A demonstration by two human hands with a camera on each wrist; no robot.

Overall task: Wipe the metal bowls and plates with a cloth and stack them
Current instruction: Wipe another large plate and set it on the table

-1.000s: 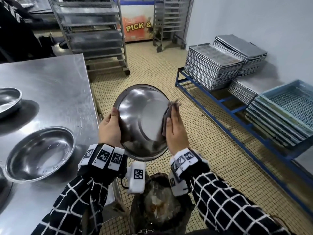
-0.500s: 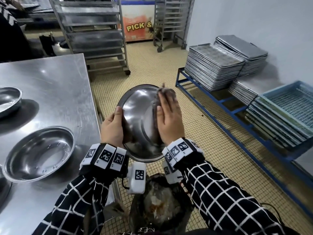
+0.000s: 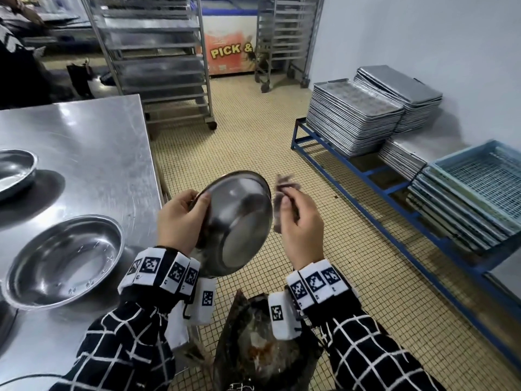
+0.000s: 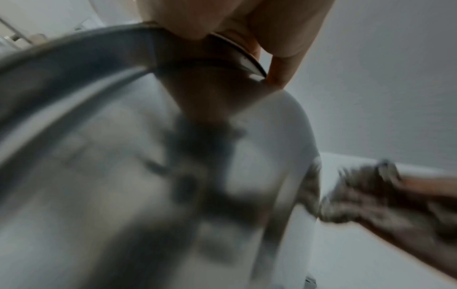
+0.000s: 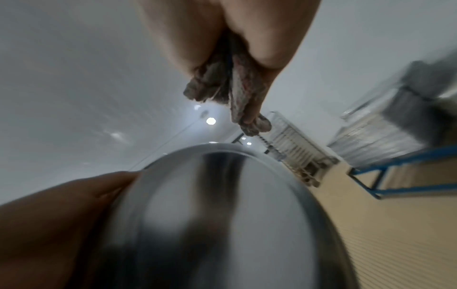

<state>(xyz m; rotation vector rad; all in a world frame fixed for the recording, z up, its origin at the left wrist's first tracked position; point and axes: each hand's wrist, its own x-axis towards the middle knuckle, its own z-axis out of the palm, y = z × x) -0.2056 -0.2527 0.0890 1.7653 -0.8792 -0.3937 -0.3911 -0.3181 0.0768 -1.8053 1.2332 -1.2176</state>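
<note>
My left hand [image 3: 183, 218] grips a round metal bowl [image 3: 239, 221] by its left rim and holds it tilted in the air, its outer bottom facing me. The same bowl [image 4: 148, 176] fills the left wrist view, with my fingers [image 4: 284, 39] over its rim. My right hand [image 3: 298, 221] pinches a crumpled grey-brown cloth [image 3: 282, 193] just right of the bowl, apart from it. In the right wrist view the cloth [image 5: 222, 86] hangs from my fingers above the bowl [image 5: 222, 224]. Two more metal bowls sit on the steel table [image 3: 84, 142]: a near bowl [image 3: 63, 261] and a far bowl [image 3: 14, 172].
A dark bin bag [image 3: 262, 348] stands open below my hands. Stacked metal trays [image 3: 352, 117] and blue crates [image 3: 479, 182] rest on a low blue rack [image 3: 366, 176] at the right. Wheeled tray racks [image 3: 158, 60] stand at the back. Another person [image 3: 17, 52] is at far left.
My right hand has lifted the cloth off the bowl and drawn back to the right. My left hand has tilted the bowl toward the left.
</note>
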